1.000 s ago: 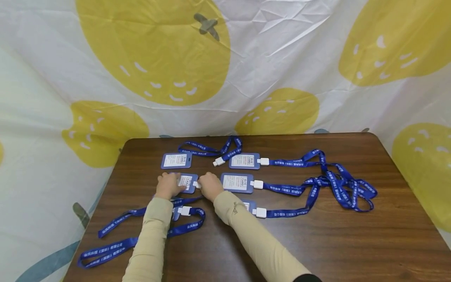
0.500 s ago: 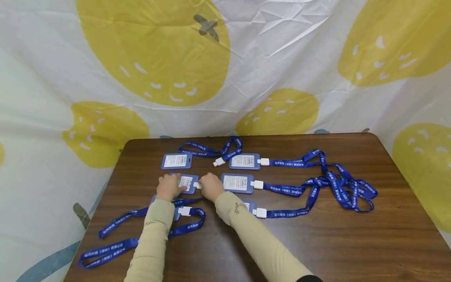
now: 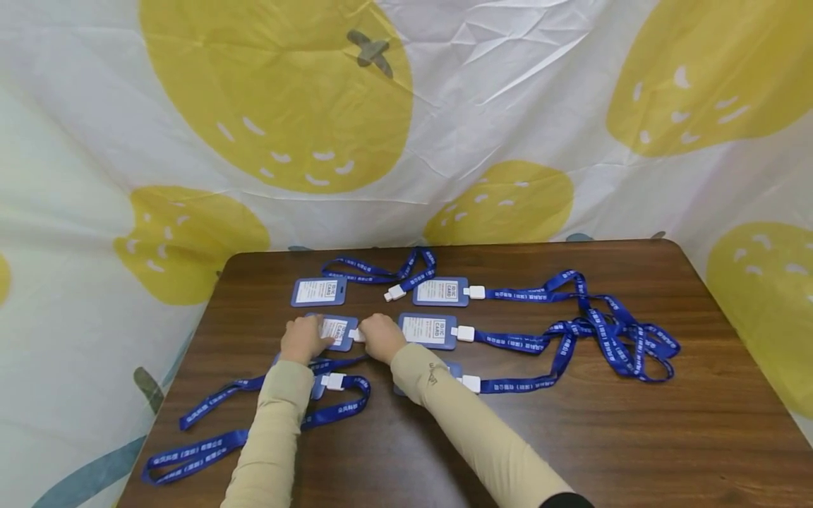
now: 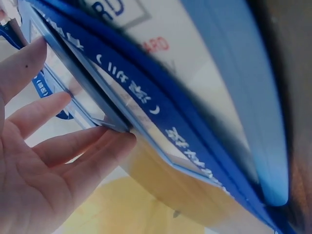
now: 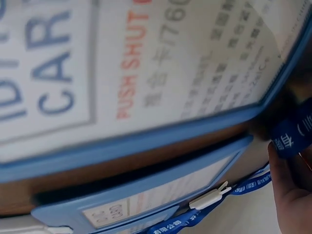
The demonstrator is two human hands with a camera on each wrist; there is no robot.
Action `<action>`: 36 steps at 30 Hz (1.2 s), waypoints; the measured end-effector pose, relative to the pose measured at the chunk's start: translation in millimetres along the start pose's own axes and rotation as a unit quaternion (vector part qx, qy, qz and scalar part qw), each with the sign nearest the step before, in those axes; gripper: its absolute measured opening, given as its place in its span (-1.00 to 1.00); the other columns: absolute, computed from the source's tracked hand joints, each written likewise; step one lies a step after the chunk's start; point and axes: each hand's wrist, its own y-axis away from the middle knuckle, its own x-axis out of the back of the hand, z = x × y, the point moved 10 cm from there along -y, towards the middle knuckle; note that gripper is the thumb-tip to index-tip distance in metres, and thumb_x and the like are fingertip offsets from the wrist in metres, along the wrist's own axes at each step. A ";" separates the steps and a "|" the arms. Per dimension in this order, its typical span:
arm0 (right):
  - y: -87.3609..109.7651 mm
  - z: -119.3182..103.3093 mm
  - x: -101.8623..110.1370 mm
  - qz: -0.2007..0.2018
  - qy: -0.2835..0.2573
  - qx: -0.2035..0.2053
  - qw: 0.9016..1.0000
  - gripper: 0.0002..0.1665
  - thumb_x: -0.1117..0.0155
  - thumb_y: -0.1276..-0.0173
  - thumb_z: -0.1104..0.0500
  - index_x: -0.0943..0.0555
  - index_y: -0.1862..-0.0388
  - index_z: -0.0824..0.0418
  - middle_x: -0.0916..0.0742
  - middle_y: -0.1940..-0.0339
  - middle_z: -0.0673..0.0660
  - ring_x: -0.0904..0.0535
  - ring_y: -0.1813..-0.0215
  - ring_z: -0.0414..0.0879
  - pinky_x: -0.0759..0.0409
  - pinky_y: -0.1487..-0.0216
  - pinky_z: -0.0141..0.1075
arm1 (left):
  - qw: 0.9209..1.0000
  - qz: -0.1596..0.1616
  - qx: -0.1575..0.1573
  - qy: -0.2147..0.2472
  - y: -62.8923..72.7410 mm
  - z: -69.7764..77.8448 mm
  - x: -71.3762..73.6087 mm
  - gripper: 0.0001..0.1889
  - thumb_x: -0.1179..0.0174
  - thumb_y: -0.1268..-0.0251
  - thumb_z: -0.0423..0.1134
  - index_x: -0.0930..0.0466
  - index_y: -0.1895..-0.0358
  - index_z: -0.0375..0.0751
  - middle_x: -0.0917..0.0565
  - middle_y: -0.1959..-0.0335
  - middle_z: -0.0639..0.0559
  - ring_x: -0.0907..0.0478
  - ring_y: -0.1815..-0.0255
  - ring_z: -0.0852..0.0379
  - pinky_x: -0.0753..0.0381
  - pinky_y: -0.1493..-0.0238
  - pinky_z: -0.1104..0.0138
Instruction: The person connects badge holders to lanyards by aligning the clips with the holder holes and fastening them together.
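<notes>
In the head view, my left hand (image 3: 303,340) holds the left end of a blue ID card holder (image 3: 336,333) in the middle row. The left wrist view shows the thumb and fingers on opposite edges of this holder (image 4: 80,90). At its right end, my right hand (image 3: 381,339) pinches a lanyard by its white clip (image 3: 358,335), which meets the slotted end; the fingers hide part of the clip. The lanyard's blue strap (image 5: 298,127) runs at the right hand's fingers in the right wrist view.
Below the left hand lies another holder with a clip (image 3: 334,381), partly under the forearm. A loose holder (image 3: 319,291) and a loose lanyard clip (image 3: 395,292) lie behind. Several holders with lanyards, including one holder (image 3: 428,330), stand right. A patterned cloth (image 3: 495,141) hangs behind the table (image 3: 603,437).
Both hands stay at the same card holder. The right sleeve has shifted slightly right, covering more of the holder beneath it.
</notes>
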 end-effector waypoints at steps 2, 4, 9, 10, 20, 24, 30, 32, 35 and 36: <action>0.8 1.4 2.5 0.002 0.002 0.002 1.000 -0.92 -0.27 0.02 0.36 -0.62 0.55 0.21 -0.69 0.47 0.10 -0.61 0.35 -0.02 -0.55 0.27 -0.23 | 1.000 0.004 -0.009 -0.003 -0.8 1.2 1.4 -0.49 -0.29 -0.02 -0.17 -0.49 -0.03 -0.42 -0.53 0.08 -0.43 -0.44 0.10 -0.37 -0.46 0.13 -0.07; 1.9 2.4 5.5 0.008 0.003 0.006 1.000 -0.91 -0.25 0.01 0.37 -0.62 0.56 0.20 -0.69 0.48 0.09 -0.61 0.35 -0.03 -0.55 0.25 -0.24 | 1.000 0.010 -0.020 -0.008 -1.5 1.9 3.1 -0.52 -0.29 0.00 -0.18 -0.52 0.02 -0.43 -0.55 0.12 -0.43 -0.47 0.13 -0.36 -0.47 0.14 -0.06; 4.8 3.4 14.5 0.031 -0.007 0.026 0.999 -0.88 -0.20 -0.02 0.37 -0.64 0.56 0.20 -0.69 0.51 0.07 -0.61 0.37 -0.05 -0.54 0.27 -0.26 | 1.000 0.004 -0.025 -0.013 -1.1 -1.0 4.1 -0.56 -0.25 -0.04 -0.18 -0.52 0.06 -0.45 -0.56 0.15 -0.43 -0.50 0.15 -0.34 -0.49 0.18 -0.06; 5.2 4.4 16.4 0.035 -0.011 0.028 0.999 -0.88 -0.20 -0.03 0.36 -0.65 0.56 0.20 -0.69 0.51 0.07 -0.61 0.38 -0.06 -0.55 0.27 -0.26 | 1.000 -0.001 -0.022 -0.013 -0.9 -2.0 3.7 -0.56 -0.24 -0.06 -0.17 -0.52 0.05 -0.44 -0.55 0.13 -0.42 -0.50 0.13 -0.34 -0.49 0.18 -0.06; 5.5 30.9 30.1 0.052 -0.005 -0.007 0.999 -0.85 -0.26 -0.16 0.16 -0.62 0.52 0.21 -0.68 0.53 0.08 -0.62 0.39 -0.03 -0.56 0.31 -0.21 | 1.000 0.007 0.002 -0.001 -6.3 -8.8 13.2 -0.50 -0.14 -0.15 -0.14 -0.43 -0.10 -0.42 -0.49 -0.03 -0.38 -0.45 0.02 -0.32 -0.48 0.18 -0.11; 5.0 41.0 33.1 0.060 0.003 -0.019 0.998 -0.81 -0.24 -0.19 0.16 -0.60 0.55 0.22 -0.68 0.53 0.10 -0.61 0.40 -0.01 -0.57 0.31 -0.20 | 1.000 0.009 0.002 0.003 -9.7 -11.3 15.3 -0.49 -0.12 -0.17 -0.14 -0.41 -0.12 -0.43 -0.47 -0.05 -0.40 -0.43 -0.01 -0.33 -0.46 0.16 -0.13; 3.6 57.1 37.1 0.063 0.019 -0.037 0.997 -0.86 -0.25 -0.16 0.20 -0.62 0.50 0.26 -0.68 0.47 0.16 -0.59 0.35 0.03 -0.56 0.28 -0.19 | 1.000 0.004 0.004 0.009 -18.6 -11.1 21.8 -0.47 -0.11 -0.18 -0.16 -0.38 -0.16 -0.44 -0.42 -0.10 -0.41 -0.40 -0.06 -0.34 -0.45 0.10 -0.12; 2.2 62.7 36.3 0.058 0.027 -0.039 0.997 -0.89 -0.25 -0.15 0.21 -0.61 0.47 0.27 -0.68 0.43 0.15 -0.59 0.32 0.02 -0.56 0.26 -0.20 | 1.000 0.007 -0.003 0.004 -22.6 -8.9 25.1 -0.48 -0.10 -0.19 -0.17 -0.37 -0.16 -0.45 -0.42 -0.11 -0.41 -0.39 -0.07 -0.33 -0.45 0.10 -0.11; -0.3 70.7 31.7 0.037 0.041 -0.040 0.998 -0.89 -0.25 -0.15 0.23 -0.60 0.36 0.26 -0.67 0.31 0.13 -0.57 0.24 0.01 -0.57 0.22 -0.22 | 1.000 0.009 -0.011 -0.001 -28.2 -7.0 27.5 -0.48 -0.08 -0.21 -0.16 -0.37 -0.16 -0.46 -0.42 -0.12 -0.40 -0.39 -0.08 -0.32 -0.46 0.09 -0.11; -1.4 73.1 29.7 0.028 0.046 -0.040 0.998 -0.86 -0.24 -0.16 0.23 -0.60 0.30 0.26 -0.66 0.24 0.13 -0.57 0.18 0.01 -0.57 0.20 -0.22 | 1.000 0.011 -0.015 -0.002 -29.9 -6.1 28.0 -0.48 -0.08 -0.21 -0.17 -0.37 -0.15 -0.47 -0.42 -0.11 -0.40 -0.39 -0.08 -0.32 -0.46 0.10 -0.11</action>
